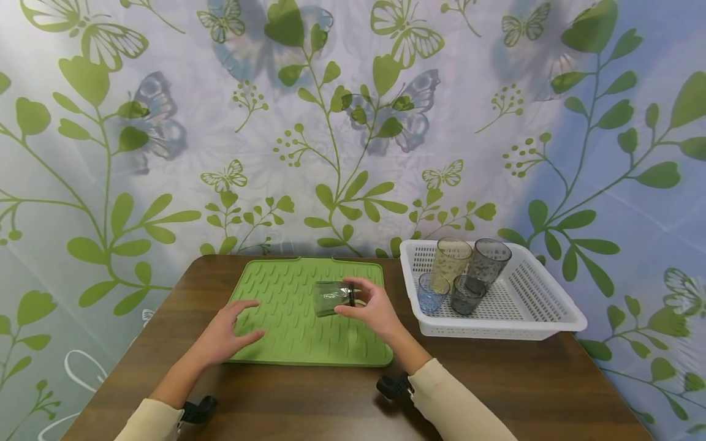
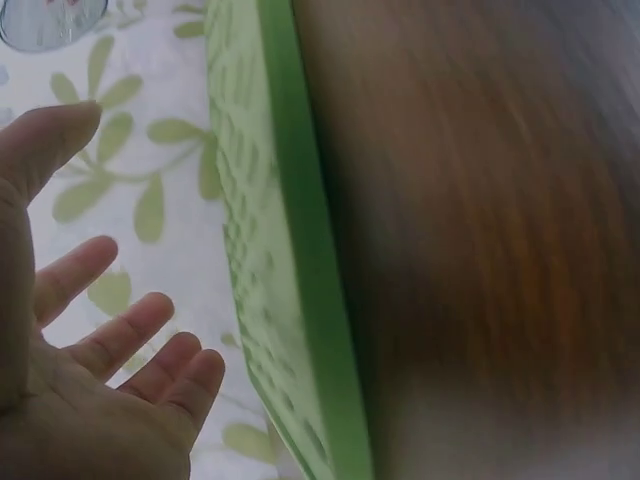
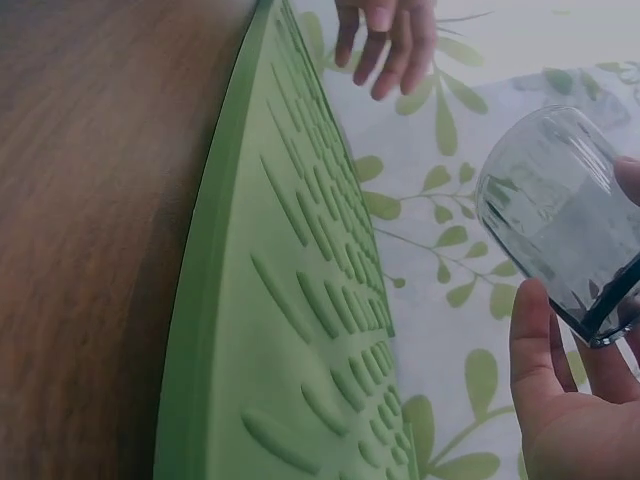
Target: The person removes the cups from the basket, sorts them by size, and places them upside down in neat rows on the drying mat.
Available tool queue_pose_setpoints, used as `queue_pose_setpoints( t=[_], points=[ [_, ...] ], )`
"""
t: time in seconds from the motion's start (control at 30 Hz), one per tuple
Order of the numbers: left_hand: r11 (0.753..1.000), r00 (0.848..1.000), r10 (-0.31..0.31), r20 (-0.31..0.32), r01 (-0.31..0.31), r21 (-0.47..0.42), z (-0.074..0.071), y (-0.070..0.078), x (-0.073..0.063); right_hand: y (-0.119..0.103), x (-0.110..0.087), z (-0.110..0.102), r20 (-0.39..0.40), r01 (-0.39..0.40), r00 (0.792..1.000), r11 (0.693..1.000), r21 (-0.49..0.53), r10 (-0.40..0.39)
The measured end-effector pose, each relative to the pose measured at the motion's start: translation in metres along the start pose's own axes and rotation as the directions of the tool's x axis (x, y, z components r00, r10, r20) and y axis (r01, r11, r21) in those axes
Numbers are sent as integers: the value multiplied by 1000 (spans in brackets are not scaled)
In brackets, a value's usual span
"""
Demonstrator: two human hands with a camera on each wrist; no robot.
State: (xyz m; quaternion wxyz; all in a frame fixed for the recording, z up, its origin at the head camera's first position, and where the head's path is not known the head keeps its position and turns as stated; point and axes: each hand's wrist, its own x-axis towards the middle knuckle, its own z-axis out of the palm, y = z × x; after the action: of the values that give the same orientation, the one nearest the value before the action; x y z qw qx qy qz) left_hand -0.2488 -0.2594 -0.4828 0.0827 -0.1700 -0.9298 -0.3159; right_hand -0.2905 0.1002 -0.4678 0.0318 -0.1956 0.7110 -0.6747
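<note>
A short, clear grey-green drinking glass (image 1: pixel 333 297) lies on its side in the air above a green ridged drying mat (image 1: pixel 276 343). My right hand (image 1: pixel 375 308) grips it near its thick base, thumb on one side and fingers on the other. The right wrist view shows the same glass (image 3: pixel 560 205) with its mouth turned away from the palm. Over the mat's left part hovers my left hand (image 1: pixel 223 334), fingers spread and holding nothing. In the left wrist view that hand (image 2: pixel 110 390) is apart from the mat (image 2: pixel 270 230).
On the right stands a white perforated basket (image 1: pixel 543 327). Inside it are a yellowish tall glass (image 1: pixel 449 260), a grey tall glass (image 1: pixel 489 260), a small blue glass (image 1: pixel 432 297) and a small dark glass (image 1: pixel 466 300). The wooden table (image 1: pixel 309 404) meets a patterned cloth (image 1: pixel 353 184) behind.
</note>
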Motion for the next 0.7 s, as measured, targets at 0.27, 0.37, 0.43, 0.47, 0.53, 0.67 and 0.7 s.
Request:
queue_pose_setpoints(
  t=[0.27, 0.37, 0.43, 0.47, 0.53, 0.67, 0.7],
  points=[
    [997, 999, -11, 34, 8, 80, -11, -19, -11, 1, 10, 6, -25, -18, 1000, 999, -45, 17],
    [996, 999, -11, 39, 7, 94, -15, -24, -14, 2, 13, 8, -30, -32, 999, 999, -42, 31],
    [994, 999, -7, 39, 3, 107, -17, -26, -16, 2, 15, 10, -38, -41, 999, 997, -59, 39],
    [993, 999, -5, 37, 0, 116, -18, -28, -17, 1, 16, 11, -43, -47, 998, 997, -68, 44],
    [991, 999, 1, 32, -6, 136, -20, -31, -18, 0, 19, 12, -53, -57, 997, 995, -81, 53],
    [986, 999, -4, 35, -2, 166, -23, -36, -20, -3, 24, 16, -60, -59, 997, 994, -90, 53],
    [985, 999, -11, 39, 4, 171, -24, -37, -21, -4, 26, 17, -60, -57, 997, 994, -89, 51]
  ],
)
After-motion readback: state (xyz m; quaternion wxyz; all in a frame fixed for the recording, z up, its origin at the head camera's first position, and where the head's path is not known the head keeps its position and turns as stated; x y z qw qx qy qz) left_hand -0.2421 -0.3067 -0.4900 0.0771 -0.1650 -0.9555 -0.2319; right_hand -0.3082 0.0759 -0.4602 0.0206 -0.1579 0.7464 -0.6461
